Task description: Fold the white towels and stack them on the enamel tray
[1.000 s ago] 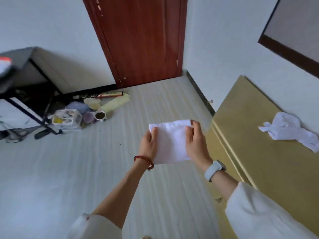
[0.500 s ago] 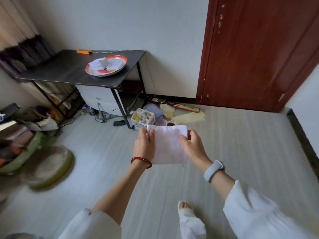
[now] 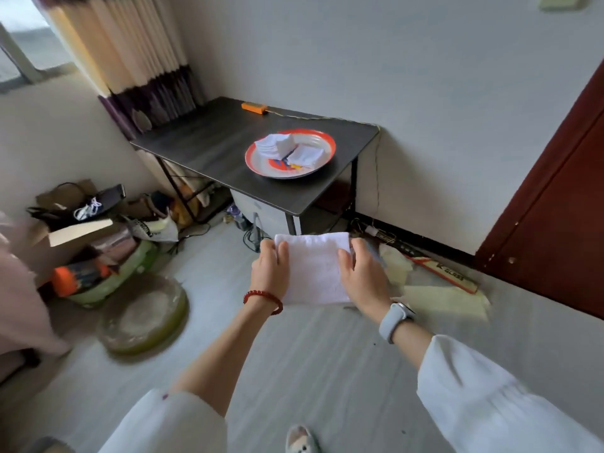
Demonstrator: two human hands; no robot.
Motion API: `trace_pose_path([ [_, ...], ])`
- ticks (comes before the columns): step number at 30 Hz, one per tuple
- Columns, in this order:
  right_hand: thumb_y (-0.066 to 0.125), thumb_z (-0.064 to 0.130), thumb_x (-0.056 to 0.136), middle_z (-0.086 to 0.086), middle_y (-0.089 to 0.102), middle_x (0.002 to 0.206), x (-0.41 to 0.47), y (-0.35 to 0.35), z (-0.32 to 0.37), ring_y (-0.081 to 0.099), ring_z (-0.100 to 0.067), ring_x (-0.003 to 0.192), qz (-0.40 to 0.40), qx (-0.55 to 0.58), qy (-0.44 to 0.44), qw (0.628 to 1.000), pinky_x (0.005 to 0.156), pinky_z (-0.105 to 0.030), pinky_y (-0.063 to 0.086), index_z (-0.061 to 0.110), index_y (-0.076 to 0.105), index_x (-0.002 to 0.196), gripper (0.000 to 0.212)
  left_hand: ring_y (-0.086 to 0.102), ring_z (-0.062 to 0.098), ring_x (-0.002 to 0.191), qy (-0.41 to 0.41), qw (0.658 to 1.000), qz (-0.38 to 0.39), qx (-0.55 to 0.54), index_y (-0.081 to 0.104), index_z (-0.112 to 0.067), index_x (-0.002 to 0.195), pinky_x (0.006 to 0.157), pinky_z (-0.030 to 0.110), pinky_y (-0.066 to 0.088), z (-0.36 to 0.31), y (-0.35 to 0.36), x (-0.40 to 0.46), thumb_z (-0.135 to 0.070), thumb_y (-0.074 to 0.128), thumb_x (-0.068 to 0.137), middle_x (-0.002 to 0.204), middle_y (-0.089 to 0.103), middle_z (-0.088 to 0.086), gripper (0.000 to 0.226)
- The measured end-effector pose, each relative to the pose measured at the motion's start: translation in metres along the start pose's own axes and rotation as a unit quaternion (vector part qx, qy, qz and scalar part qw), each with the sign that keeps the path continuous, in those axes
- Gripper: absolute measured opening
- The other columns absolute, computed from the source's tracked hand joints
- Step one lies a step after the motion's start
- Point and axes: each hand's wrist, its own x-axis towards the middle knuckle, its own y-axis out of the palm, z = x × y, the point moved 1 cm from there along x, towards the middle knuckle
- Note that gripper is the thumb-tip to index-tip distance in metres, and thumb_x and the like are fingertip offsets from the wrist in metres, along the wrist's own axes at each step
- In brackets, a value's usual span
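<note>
a folded white towel (image 3: 315, 268) is held flat in the air in front of the person, above the pale floor (image 3: 327, 371), between both hands. the left hand (image 3: 269, 273) grips the towel's left edge, fingers curled over the top of the cloth with the thumb side hidden beneath; a red bead bracelet (image 3: 263, 297) sits on that wrist. the right hand (image 3: 361, 277) grips the right edge, fingers bent over the upper surface and the thumb lying along the cloth; a pale watch (image 3: 394, 320) is on that wrist. both forearms emerge from white sleeves (image 3: 490, 397). the enamel tray (image 3: 322, 161), round with a red rim, rests on a dark table (image 3: 212, 145) against the wall, well apart from the held towel and beyond it. on the tray lie two lots of folded white towels (image 3: 276, 145): a taller stack on the left side and a lower one just beside it on the right. an orange device (image 3: 254, 107) with a cable sits at the table's far edge. a curtain (image 3: 137, 53) hangs at the left, a dark red door (image 3: 555, 223) stands at the right, and boxes and bags (image 3: 88, 237) are piled on the floor at the left.
</note>
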Motion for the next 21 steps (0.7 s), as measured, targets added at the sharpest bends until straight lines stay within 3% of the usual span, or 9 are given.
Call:
trace_pose_path([
  [4, 0.039, 0.026, 0.097, -0.007, 0.053, 0.071, 0.091, 0.060, 0.002, 0.048, -0.026, 0.066, 0.039, 0.020, 0.009, 0.999, 0.056, -0.033, 0.033, 0.008, 0.046, 0.096, 0.019, 0.041, 0.025, 0.078, -0.004, 1.000, -0.006, 0.010, 0.037, -0.008, 0.087, 0.063, 0.031, 0.029, 0.012, 0.003, 0.109, -0.028, 0.033, 0.098, 0.079, 0.046, 0.006, 0.024],
  [8, 0.037, 0.027, 0.097, 0.007, 0.042, 0.061, 0.192, 0.127, 0.011, 0.041, -0.014, 0.054, 0.050, 0.034, 0.029, 0.998, 0.048, -0.027, 0.027, 0.016, 0.039, 0.089, 0.014, 0.042, 0.020, 0.080, -0.001, 1.000, 0.016, 0.011, 0.040, -0.010, 0.092, 0.064, 0.028, 0.029, 0.023, 0.002, 0.232, -0.028, 0.033, 0.098, 0.086, 0.048, 0.004, 0.021],
  [14, 0.036, 0.026, 0.097, -0.005, 0.053, 0.075, 0.331, 0.190, 0.021, 0.050, -0.029, 0.069, 0.031, 0.030, 0.099, 0.994, 0.059, -0.032, 0.035, 0.009, 0.046, 0.103, 0.020, 0.035, 0.011, 0.057, 0.007, 0.994, 0.105, 0.019, 0.033, -0.018, 0.073, 0.052, 0.027, 0.030, 0.027, 0.020, 0.403, -0.037, 0.031, 0.098, 0.064, 0.036, -0.006, 0.031],
  [18, 0.035, 0.027, 0.098, 0.002, 0.048, 0.067, 0.398, 0.219, 0.000, 0.048, -0.026, 0.067, 0.024, 0.027, 0.135, 0.990, 0.059, -0.033, 0.033, 0.010, 0.046, 0.113, 0.025, 0.043, 0.015, 0.068, -0.005, 0.983, 0.179, 0.033, 0.035, -0.010, 0.088, 0.059, 0.025, 0.037, 0.028, 0.048, 0.479, -0.030, 0.031, 0.100, 0.075, 0.043, -0.003, 0.023],
  [21, 0.033, 0.029, 0.098, -0.002, 0.053, 0.072, 0.450, 0.238, -0.017, 0.053, -0.028, 0.070, 0.017, 0.013, 0.159, 0.987, 0.060, -0.033, 0.037, 0.011, 0.045, 0.119, 0.030, 0.050, 0.018, 0.086, 0.000, 0.980, 0.192, 0.046, 0.037, -0.012, 0.099, 0.078, 0.029, 0.044, 0.026, 0.075, 0.533, -0.024, 0.030, 0.100, 0.096, 0.048, 0.002, 0.014],
])
